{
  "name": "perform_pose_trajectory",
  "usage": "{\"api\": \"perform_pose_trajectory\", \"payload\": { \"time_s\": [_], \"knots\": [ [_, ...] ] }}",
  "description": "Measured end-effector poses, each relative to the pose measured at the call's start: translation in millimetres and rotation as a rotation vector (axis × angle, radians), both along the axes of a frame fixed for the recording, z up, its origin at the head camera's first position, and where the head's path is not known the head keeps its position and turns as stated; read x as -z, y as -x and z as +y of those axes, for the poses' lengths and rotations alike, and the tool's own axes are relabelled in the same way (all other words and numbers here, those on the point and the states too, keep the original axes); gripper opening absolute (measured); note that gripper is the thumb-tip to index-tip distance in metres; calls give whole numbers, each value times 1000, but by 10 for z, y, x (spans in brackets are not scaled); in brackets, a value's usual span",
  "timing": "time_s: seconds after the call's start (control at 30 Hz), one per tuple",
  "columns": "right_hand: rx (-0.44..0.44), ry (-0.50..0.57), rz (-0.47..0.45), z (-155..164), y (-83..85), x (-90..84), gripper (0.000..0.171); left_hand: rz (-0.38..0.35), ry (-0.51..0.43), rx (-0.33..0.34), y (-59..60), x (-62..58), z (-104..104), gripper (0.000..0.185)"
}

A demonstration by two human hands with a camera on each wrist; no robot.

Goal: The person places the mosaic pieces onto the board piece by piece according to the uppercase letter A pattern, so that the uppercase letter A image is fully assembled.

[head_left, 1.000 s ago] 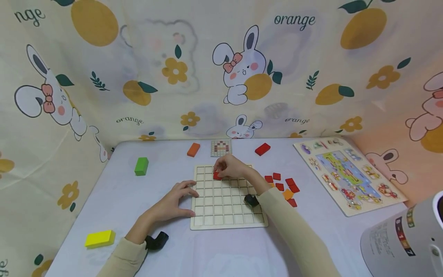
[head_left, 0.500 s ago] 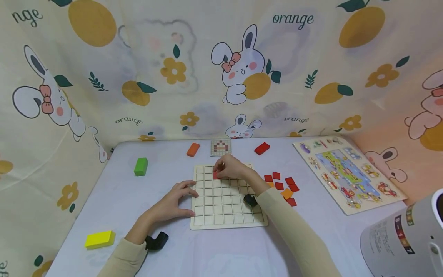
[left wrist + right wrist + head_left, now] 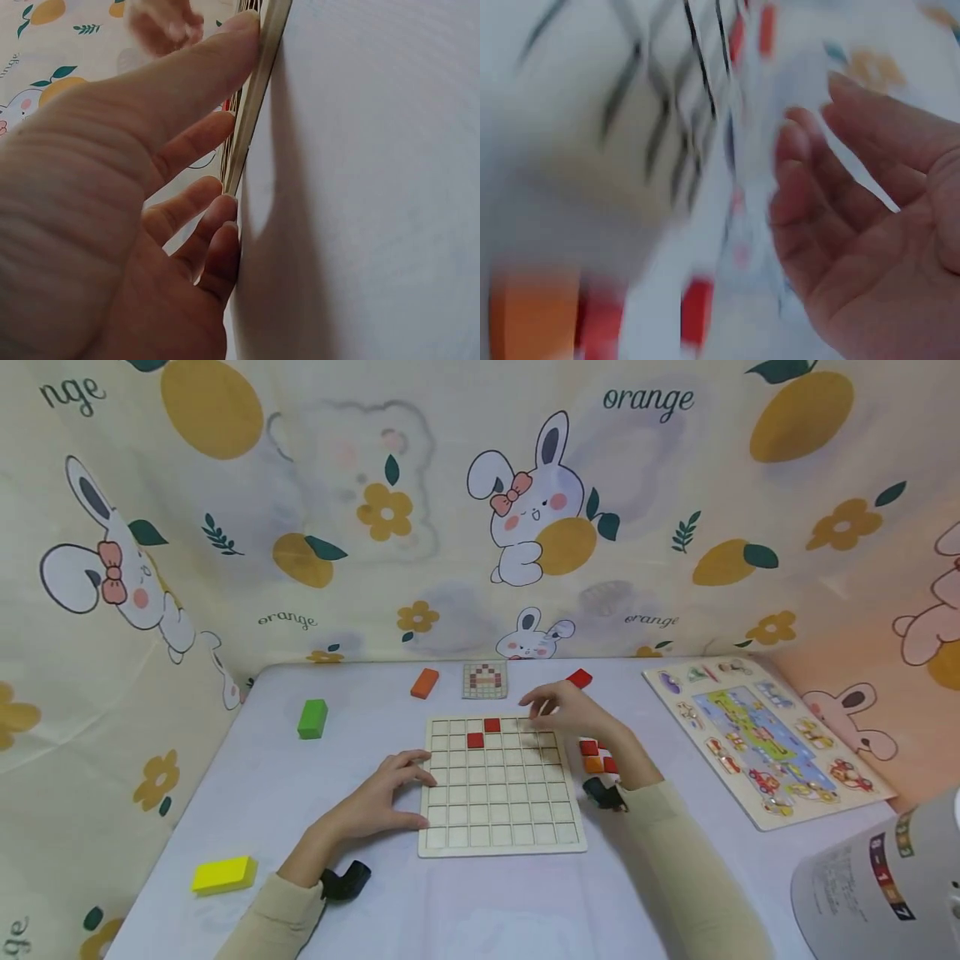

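A pale wooden grid board (image 3: 502, 793) lies on the white table, with one red tile (image 3: 492, 725) in its top row and another red tile (image 3: 476, 740) in the row below, one column left. My left hand (image 3: 378, 797) rests at the board's left side, fingertips and thumb against its edge, as the left wrist view also shows. My right hand (image 3: 570, 708) hovers over the top right corner; in the right wrist view its loosely bent fingers (image 3: 795, 202) hold nothing. Loose red and orange tiles (image 3: 593, 765) lie right of the board, partly hidden by the right arm.
A small pattern card (image 3: 484, 680) lies behind the board. Around it are an orange block (image 3: 424, 683), a green block (image 3: 312, 719), a yellow block (image 3: 224, 876) and a half-hidden red block (image 3: 580, 677). A picture puzzle (image 3: 757, 739) and a grey-white container (image 3: 870, 877) stand right.
My right hand has let go of the red tile in the second row and moved right, to the board's top right corner. The left hand has stayed at the edge.
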State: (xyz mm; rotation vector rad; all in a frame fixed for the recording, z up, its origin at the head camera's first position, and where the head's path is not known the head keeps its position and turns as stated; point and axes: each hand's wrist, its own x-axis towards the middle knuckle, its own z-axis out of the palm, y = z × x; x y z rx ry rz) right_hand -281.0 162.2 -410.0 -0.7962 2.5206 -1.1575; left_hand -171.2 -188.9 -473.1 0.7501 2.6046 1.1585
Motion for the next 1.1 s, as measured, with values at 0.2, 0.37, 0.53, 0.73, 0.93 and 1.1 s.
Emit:
{"api": "perform_pose_trajectory", "payload": {
  "time_s": [0.2, 0.37, 0.53, 0.73, 0.93, 1.1],
  "knots": [
    [75, -90, -87, 925, -202, -63, 40, -15, 11, -17, 3, 5, -5, 47],
    [120, -141, -144, 1357, -361, -32, 42, -15, 12, -24, -10, -4, -15, 46],
    [142, -114, -189, 1489, -417, 73, 41, -10, 8, -15, -7, -3, 1, 46],
    [175, -139, -227, 1495, -385, 194, 39, -12, -2, -6, 1, 8, 3, 46],
    [179, -155, -222, 1500, -371, 249, 31, -15, -8, -3, 2, 11, 8, 46],
    [163, -128, -211, 1494, -372, 235, 26, -13, -10, -3, 3, 7, 8, 46]
  ]
}}
